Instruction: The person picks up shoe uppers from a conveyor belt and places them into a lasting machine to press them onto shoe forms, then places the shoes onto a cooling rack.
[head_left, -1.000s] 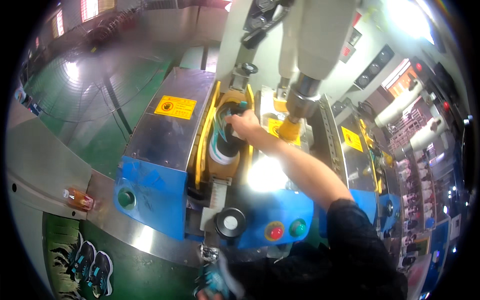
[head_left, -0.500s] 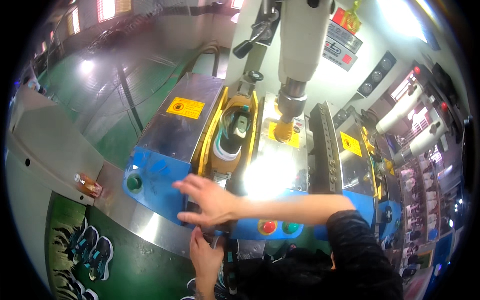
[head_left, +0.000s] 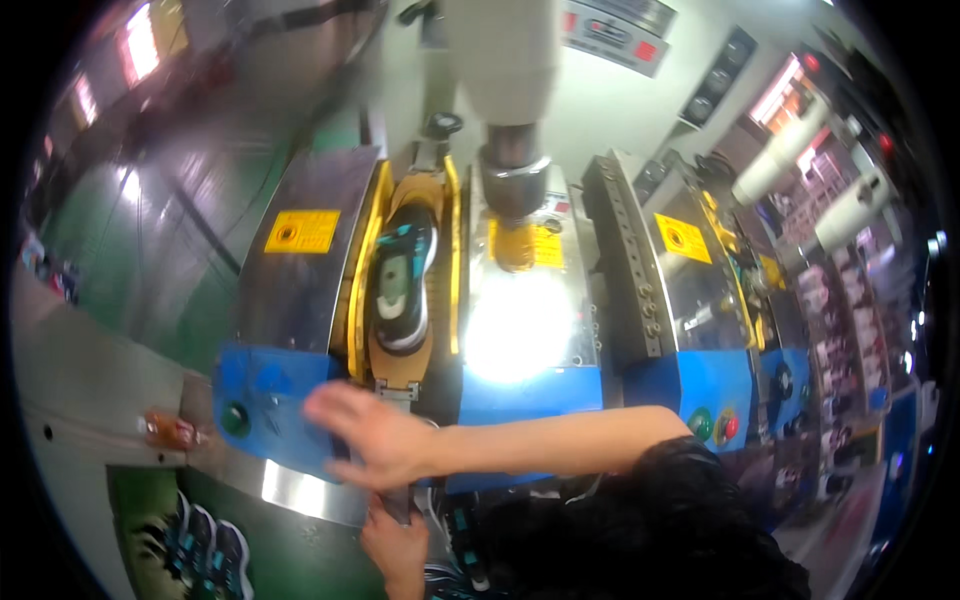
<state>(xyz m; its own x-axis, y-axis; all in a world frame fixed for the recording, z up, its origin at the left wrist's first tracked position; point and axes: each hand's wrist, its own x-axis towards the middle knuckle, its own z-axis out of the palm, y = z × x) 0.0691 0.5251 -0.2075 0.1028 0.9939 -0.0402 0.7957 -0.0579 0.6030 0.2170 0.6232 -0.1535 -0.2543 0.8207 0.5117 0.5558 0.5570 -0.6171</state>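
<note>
Yellow plates [head_left: 455,250] flank a shoe [head_left: 402,275], likely steadying it; the right hand [head_left: 378,440] spreads empty, while the left hand's [head_left: 396,548] grip is unclear.

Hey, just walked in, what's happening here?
A person works bare-handed at a blue-fronted metal machine. Their right hand, spread and blurred, hovers in front, holding nothing visible; the left hand is lower in view, its grip unclear. A black and teal shoe with a white sole sits between two yellow plates, touched by neither hand.
</note>
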